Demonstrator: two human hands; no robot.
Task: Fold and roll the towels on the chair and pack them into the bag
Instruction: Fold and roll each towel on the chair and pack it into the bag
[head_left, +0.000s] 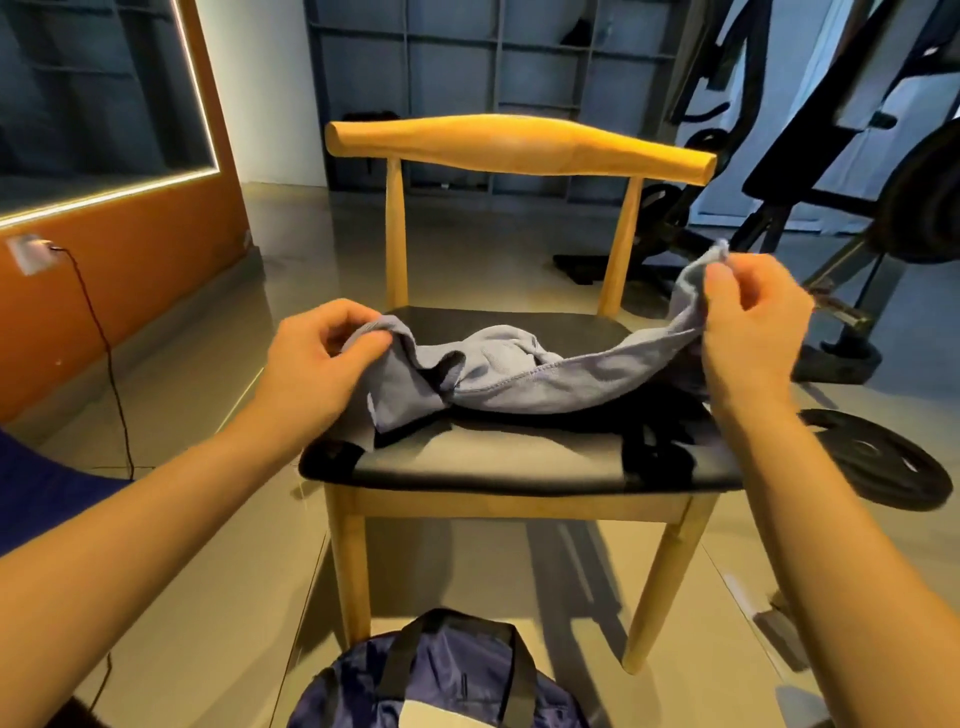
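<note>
A light blue-grey towel (514, 379) is stretched sagging over the black seat of a wooden chair (498, 462). My left hand (317, 358) grips its left end above the seat's left side. My right hand (748, 317) pinches the towel's right corner and holds it raised above the seat's right edge. Dark cloth (660, 431) lies under the towel on the right part of the seat; I cannot tell what it is. A navy bag (441, 680) with black handles sits on the floor in front of the chair, cut off by the bottom edge of the view.
A black weight plate (878, 457) lies on the floor right of the chair, with gym equipment (841, 156) behind it. An orange wall (130, 260) with a socket and a hanging cable runs along the left. Grey shelving (493, 62) stands at the back.
</note>
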